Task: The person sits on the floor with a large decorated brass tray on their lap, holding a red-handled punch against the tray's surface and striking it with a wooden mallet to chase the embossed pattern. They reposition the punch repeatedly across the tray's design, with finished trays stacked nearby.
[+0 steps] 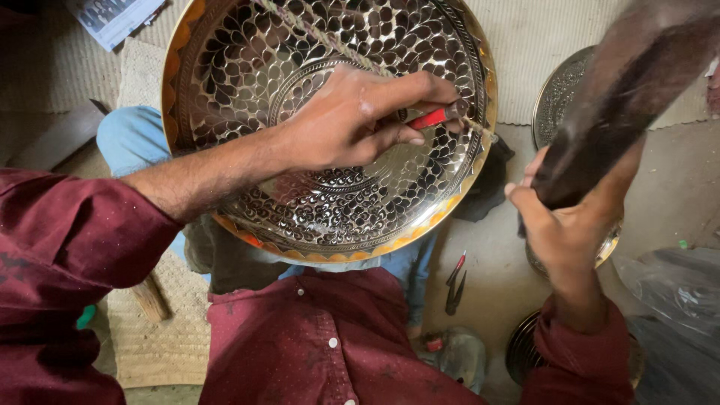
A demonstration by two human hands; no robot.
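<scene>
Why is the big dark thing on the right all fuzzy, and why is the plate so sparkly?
Head view: the dark mallet in the right hand is motion-blurred; the engraved brass plate stays sharp and throws bright glints; the left hand is sharp too.

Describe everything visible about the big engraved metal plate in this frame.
The engraved plate is large, round and shiny, brass-like metal, covered in leaf-shaped cut patterns with concentric bands and a golden scalloped rim. It rests tilted on the person's lap. The left hand lies on its surface, pressing a red-handled tool near its right edge.

Probably a metal-craft workshop: engraved brass trays (pixel 559 94), woven floor mat (pixel 161 345), small tools (pixel 455 283) on the floor.
</scene>
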